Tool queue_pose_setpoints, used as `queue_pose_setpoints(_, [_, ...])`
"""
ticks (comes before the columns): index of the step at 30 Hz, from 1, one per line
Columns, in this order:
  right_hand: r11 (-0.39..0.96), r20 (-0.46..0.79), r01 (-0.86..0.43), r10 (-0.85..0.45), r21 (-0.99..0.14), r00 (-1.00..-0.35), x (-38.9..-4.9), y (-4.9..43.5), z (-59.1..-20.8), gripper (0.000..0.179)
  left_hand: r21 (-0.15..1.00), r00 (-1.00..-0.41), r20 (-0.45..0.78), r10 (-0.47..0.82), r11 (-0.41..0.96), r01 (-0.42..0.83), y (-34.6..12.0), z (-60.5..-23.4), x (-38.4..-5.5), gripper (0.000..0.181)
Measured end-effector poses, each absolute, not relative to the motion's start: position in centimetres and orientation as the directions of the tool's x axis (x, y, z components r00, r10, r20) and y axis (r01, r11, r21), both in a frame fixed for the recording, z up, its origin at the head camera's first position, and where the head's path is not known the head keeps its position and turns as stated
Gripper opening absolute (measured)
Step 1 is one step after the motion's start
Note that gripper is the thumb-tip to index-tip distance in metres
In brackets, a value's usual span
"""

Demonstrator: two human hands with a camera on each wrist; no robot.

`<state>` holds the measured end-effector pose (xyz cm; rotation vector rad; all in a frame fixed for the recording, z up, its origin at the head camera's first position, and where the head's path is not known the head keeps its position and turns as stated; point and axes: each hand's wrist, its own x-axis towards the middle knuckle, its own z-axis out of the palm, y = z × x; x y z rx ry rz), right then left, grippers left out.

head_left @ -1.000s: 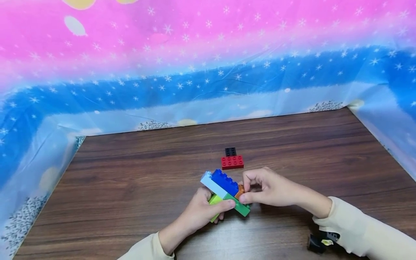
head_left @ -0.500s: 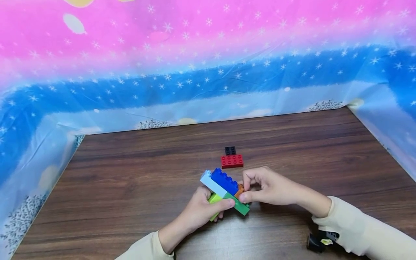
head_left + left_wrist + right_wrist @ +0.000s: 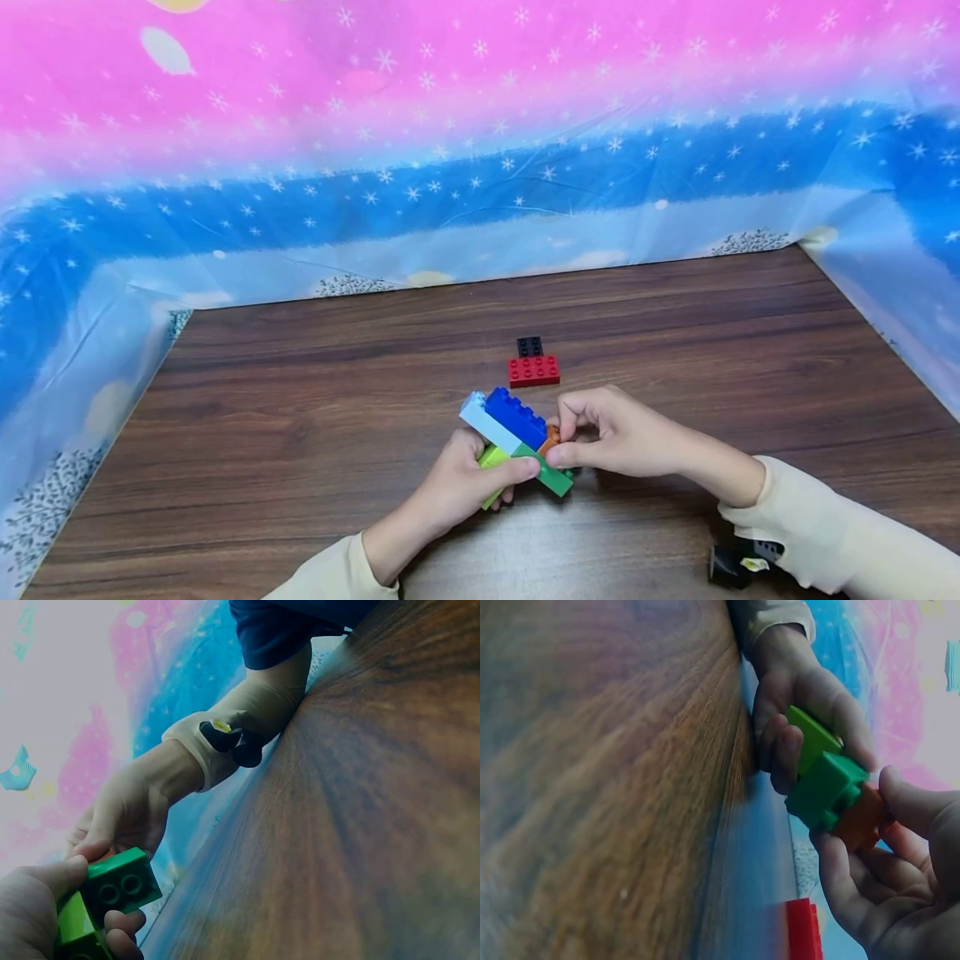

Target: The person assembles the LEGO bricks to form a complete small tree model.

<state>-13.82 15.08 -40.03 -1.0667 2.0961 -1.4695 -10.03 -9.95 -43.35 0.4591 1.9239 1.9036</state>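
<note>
Above the table, my left hand (image 3: 468, 475) grips a built-up cluster of toy building bricks, its thumb across a green brick (image 3: 553, 477). A lime brick (image 3: 491, 458) sits at the palm side. On top of the cluster are a light blue brick (image 3: 487, 422) and a dark blue brick (image 3: 517, 417), tilted down to the right. At the right end, an orange brick (image 3: 861, 817) sits against the green one, pinched between thumb and fingers of my right hand (image 3: 626, 433). The right fingertips partly hide the orange brick in the head view.
Behind the hands, a red brick (image 3: 534, 372) lies on the wooden table (image 3: 300, 417) with a black brick (image 3: 529, 346) touching its far side. A black wrist camera (image 3: 731, 567) is on the right sleeve. Patterned cloth (image 3: 420, 208) walls the table's far and side edges.
Both hands keep their hold on the brick cluster and the orange brick. The whole head view has shifted very slightly; nothing else has visibly moved.
</note>
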Motion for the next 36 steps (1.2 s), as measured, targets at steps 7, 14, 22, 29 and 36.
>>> queue_pose_setpoints(7, [0.132, 0.075, -0.279, -0.779, -0.951, -0.622, -14.1, 15.21, -40.28, 0.019, 0.996, -0.863, -0.087, 0.499, 0.055, -0.068, -9.99, -43.18, -10.03, 0.027])
queue_pose_setpoints(14, [0.195, 0.059, -0.299, -0.743, -0.934, -0.667, -13.66, 15.03, -40.28, 0.02, 0.995, -0.864, -0.104, 0.493, 0.06, -0.085, -10.15, -43.27, -10.03, 0.028])
queue_pose_setpoints(22, [0.216, 0.049, -0.291, -0.72, -0.932, -0.692, -13.5, 14.73, -40.11, 0.018, 0.993, -0.873, -0.12, 0.473, 0.071, -0.098, -10.07, -43.17, -10.08, 0.025])
queue_pose_setpoints(29, [0.231, 0.046, -0.276, -0.686, -0.933, -0.726, -13.17, 14.52, -40.18, 0.019, 0.994, -0.879, -0.109, 0.464, 0.063, -0.089, -9.96, -43.25, -10.1, 0.027])
queue_pose_setpoints(36, [0.203, 0.039, -0.258, -0.71, -0.945, -0.703, -13.3, 14.49, -40.15, 0.021, 0.993, -0.863, -0.115, 0.492, 0.046, -0.107, -10.26, -43.33, -10.19, 0.027])
